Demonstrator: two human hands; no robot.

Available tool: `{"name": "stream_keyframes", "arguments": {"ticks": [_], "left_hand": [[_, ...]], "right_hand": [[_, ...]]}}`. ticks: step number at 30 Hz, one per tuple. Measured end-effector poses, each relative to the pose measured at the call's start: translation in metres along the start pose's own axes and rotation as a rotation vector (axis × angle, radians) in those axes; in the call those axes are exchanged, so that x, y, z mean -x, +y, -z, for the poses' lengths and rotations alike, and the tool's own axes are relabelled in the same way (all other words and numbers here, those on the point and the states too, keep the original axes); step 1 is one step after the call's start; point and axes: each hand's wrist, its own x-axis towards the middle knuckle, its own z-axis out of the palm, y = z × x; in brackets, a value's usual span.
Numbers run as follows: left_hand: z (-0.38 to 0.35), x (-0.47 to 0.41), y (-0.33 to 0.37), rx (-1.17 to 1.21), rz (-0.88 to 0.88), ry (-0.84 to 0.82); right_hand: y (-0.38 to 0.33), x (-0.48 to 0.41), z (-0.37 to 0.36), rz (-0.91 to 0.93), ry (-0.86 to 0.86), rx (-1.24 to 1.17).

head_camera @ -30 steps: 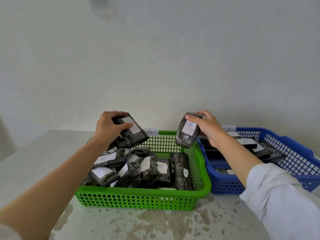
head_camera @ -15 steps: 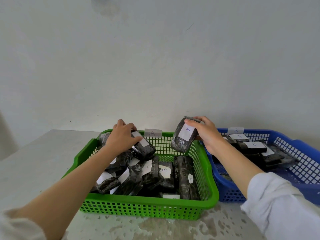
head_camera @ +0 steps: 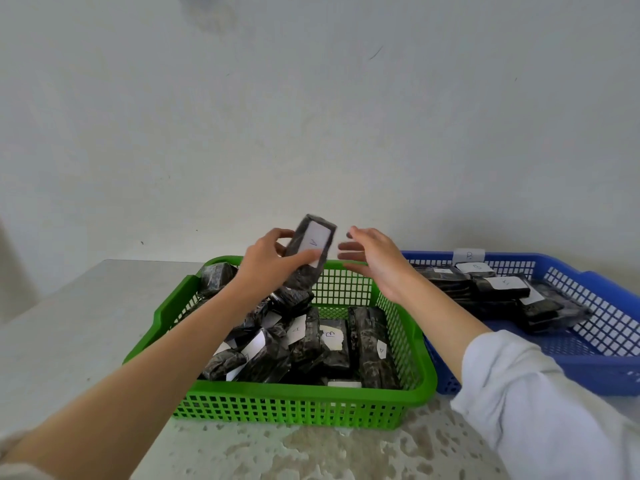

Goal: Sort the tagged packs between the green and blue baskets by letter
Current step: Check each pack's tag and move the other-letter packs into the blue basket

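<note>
the green basket stands on the table, full of dark packs with white tags. my left hand grips one pack above the far side of this basket, thumb on its tag, which shows an upside-down a. just right of it my right hand is spread, fingers straight, holding nothing. the blue basket stands touching the green one, with more tagged packs inside.

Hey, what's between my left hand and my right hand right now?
Head view: the tagged pack, gripped by the left hand above the green basket. A narrow bare gap separates the pack from the open right hand.
</note>
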Motion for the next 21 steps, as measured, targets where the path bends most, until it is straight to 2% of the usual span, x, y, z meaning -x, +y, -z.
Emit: {"name": "stream_keyframes", "arguments": {"ticks": [2, 4, 6, 8, 12, 21], "left_hand": [[0.01, 0.0, -0.006, -0.055, 0.002, 0.084], [0.019, 0.001, -0.012, -0.093, 0.028, 0.087], [0.023, 0.004, -0.016, -0.112, 0.05, 0.06], [0.025, 0.007, -0.019, -0.125, 0.06, 0.066], [0.025, 0.009, -0.022, -0.119, 0.07, 0.099], [0.025, 0.01, -0.022, -0.15, 0.051, 0.098]], "right_hand": [[0.006, 0.005, 0.003, 0.045, -0.118, 0.458], [0.015, 0.01, 0.0, 0.0, -0.437, 0.972], [0.021, 0.014, -0.008, -0.143, -0.677, 1.251], [0.022, 0.014, -0.013, -0.202, -0.72, 1.297], [0.02, 0.009, -0.013, -0.191, -0.701, 1.296], [0.022, -0.001, -0.004, -0.342, -0.596, 0.962]]}}
